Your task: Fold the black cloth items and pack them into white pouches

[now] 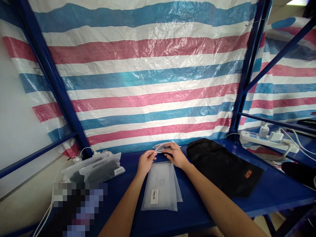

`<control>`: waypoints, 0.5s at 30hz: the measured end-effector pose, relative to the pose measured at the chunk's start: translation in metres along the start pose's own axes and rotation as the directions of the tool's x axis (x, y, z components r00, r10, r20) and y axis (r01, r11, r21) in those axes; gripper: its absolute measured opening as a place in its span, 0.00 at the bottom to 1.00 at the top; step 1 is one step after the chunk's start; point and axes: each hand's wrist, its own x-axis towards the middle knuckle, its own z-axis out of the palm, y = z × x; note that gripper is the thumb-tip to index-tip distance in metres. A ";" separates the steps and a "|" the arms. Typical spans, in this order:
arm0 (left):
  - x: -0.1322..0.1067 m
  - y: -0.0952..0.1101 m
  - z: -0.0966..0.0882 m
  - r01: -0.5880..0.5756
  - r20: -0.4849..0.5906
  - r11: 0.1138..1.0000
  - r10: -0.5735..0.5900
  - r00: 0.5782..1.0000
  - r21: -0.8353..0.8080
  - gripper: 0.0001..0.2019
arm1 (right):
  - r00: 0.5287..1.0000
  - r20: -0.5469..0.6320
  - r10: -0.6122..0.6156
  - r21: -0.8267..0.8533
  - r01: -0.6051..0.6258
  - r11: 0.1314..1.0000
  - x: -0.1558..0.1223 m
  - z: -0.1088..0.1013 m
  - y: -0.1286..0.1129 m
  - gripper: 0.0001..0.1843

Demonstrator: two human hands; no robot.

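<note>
Both hands meet near the back of the blue table, on a translucent plastic bag point(163, 145) lying close to the striped sheet. My left hand point(146, 160) pinches the bag's near edge between thumb and fingers. On the bag's right part, my right hand point(175, 155) has its fingers bent over the edge, closed on it. What the bag holds, if anything, I cannot make out. Between my forearms lie frosted plastic bags point(161, 184), overlapping, the top one with a small white barcode label point(154, 196).
A black cloth bag point(222, 164) with orange lettering lies at the right. Filled frosted bags point(101, 169) with dark contents sit at the left. A white power strip point(269, 140) with plugs and cables is beyond the right post. Blue metal posts point(49, 79) frame the striped sheet point(153, 79).
</note>
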 end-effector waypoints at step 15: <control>0.004 -0.006 0.007 -0.073 -0.145 0.997 0.069 0.987 -0.024 0.36 | 0.835 -0.161 0.525 0.586 -0.347 0.732 0.010 0.005 0.001 0.29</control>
